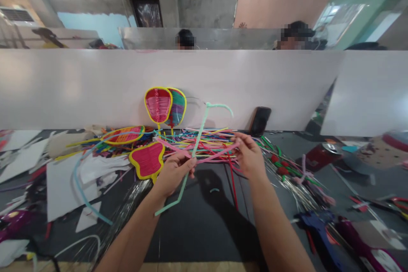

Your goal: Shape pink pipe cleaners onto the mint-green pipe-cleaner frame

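Matte dark tabletop (181,238) is stretching before you, a smooth pale partition (95,85) rising at 12 o'clock. Centrally, your left hand (174,174) is pinching a fuzzy, angled mint stem (199,136) across a fuzzy pink stem (216,154); toward 3 o'clock, your right hand (251,157) is gripping the pink one's end. Farther that way, a red can (321,157) is showing illegible lettering.

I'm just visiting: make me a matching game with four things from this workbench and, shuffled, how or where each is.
1. Mint-green strip
2. Pink strip
3. Butterfly-shaped piece
4. Black phone

A. Leans against the white panel
B. Spans from left hand to right hand
C. Yellow-rimmed
D. Bent near both ends

Pairs: 1-D, 2-B, 3-C, 4-A
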A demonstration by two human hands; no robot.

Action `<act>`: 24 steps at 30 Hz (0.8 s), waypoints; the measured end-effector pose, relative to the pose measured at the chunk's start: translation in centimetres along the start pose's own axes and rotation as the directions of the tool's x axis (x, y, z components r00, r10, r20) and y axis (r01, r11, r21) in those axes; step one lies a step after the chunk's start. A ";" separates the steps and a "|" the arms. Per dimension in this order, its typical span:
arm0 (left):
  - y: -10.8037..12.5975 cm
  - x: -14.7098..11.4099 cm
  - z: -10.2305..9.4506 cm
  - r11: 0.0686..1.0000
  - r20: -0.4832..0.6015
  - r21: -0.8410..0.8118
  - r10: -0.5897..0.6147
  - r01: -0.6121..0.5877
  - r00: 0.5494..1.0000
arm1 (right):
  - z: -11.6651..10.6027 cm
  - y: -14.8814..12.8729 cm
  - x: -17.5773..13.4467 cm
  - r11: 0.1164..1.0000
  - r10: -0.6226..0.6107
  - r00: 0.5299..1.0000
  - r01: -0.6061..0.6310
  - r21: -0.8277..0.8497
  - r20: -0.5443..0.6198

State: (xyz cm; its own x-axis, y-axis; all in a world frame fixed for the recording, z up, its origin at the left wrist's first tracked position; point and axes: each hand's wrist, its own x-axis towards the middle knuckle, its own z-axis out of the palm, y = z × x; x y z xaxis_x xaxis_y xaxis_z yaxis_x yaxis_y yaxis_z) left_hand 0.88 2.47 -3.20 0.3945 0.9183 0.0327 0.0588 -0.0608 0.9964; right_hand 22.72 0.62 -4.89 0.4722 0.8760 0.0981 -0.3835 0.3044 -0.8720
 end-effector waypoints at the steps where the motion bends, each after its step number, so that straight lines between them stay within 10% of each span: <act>1: 0.2 0.0 -0.2 0.999 0.060 0.047 -0.019 0.016 0.998 | -0.6 -0.5 0.4 0.999 -0.038 0.998 0.040 0.035 -0.051; 10: 0.0 0.1 -0.3 0.972 0.259 0.227 -0.115 0.055 0.959 | -1.5 -4.2 -0.3 0.977 -0.175 0.982 0.181 -0.108 0.064; 17: 1.0 -0.1 -0.2 0.939 0.342 0.338 -0.067 -0.056 0.937 | -2.2 -6.5 -1.7 0.761 -0.279 0.926 0.375 -0.530 0.255; 24: 0.9 0.0 -0.4 0.897 0.369 0.421 -0.035 -0.133 0.929 | -1.1 -6.8 -2.0 0.787 -0.218 0.956 0.293 -0.544 0.198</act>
State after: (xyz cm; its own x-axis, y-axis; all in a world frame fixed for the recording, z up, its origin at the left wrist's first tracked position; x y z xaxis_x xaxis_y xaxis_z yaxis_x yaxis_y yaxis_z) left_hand 0.52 2.53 -2.30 0.7028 0.7106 -0.0333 0.3861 -0.3417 0.8568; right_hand 25.27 -3.63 0.26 0.3776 0.8447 0.3792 0.2680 0.2923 -0.9180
